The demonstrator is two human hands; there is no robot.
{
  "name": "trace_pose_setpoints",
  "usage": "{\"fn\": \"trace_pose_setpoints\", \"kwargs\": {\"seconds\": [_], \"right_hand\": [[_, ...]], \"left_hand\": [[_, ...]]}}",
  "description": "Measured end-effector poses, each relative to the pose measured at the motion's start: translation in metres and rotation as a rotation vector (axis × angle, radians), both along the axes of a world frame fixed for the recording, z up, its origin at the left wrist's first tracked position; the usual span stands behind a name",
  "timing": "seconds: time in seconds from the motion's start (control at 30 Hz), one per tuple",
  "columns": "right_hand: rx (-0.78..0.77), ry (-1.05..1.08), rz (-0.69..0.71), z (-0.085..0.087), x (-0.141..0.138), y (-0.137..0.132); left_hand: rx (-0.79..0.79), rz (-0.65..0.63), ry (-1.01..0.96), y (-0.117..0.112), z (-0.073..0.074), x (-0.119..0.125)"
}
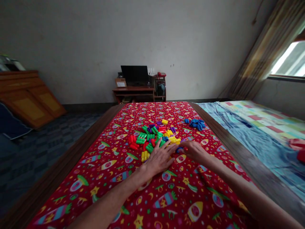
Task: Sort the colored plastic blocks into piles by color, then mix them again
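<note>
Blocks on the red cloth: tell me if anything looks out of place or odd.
Nothing looks damaged or spilled. The mixed pile lies loose on the cloth. Only the blue blocks stand out, sitting apart in their own small heap to the right of it.

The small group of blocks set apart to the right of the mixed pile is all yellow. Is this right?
No. The head view shows that the small group of blocks right of the mixed pile is all blue, not yellow.

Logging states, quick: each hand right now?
Left hand: open, spread on the pile of coloured plastic blocks.
Right hand: touching a small blue plastic block; grip cannot be told.
</note>
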State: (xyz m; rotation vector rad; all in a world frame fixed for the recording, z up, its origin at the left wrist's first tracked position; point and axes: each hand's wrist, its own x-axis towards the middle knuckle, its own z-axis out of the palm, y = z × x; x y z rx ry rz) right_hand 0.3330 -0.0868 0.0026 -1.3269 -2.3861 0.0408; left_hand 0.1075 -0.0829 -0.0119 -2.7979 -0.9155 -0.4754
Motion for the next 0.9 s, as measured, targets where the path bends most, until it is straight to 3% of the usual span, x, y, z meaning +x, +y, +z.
{"fn": "trace_pose_setpoints", "kwargs": {"seconds": [0.07,0.13,0.33,0.4,0.5,0.57,0.63,0.77,0.9], "right_hand": [[0.083,-0.001,-0.009,-0.021,-0.004,-0.007],[0.091,-0.002,-0.033,-0.03,-0.009,-0.009],[-0.174,0.138,0.029,-0.013,0.002,0.007],[-0.178,0.246,-0.047,-0.003,0.016,0.02],[-0.007,0.373,-0.341,0.008,0.039,0.046],[0.065,0.34,-0.548,0.011,0.052,0.064],[0.066,0.238,-0.666,0.009,0.061,0.079],[0.045,0.079,-0.678,-0.007,0.066,0.091],[0.139,0.142,-0.599,-0.011,0.055,0.091]], "left_hand": [[-0.014,-0.02,-0.036,-0.002,0.003,-0.002],[-0.004,-0.015,-0.079,-0.004,0.01,-0.006],[0.08,0.177,-0.215,0.012,0.028,-0.045],[0.101,0.293,-0.3,0.029,0.021,-0.067],[0.106,0.527,-0.497,0.059,-0.005,-0.097],[0.059,0.635,-0.577,0.075,-0.024,-0.111],[-0.002,0.663,-0.624,0.085,-0.039,-0.121],[-0.075,0.617,-0.659,0.091,-0.047,-0.129],[-0.127,0.62,-0.677,0.09,-0.043,-0.129]]}}
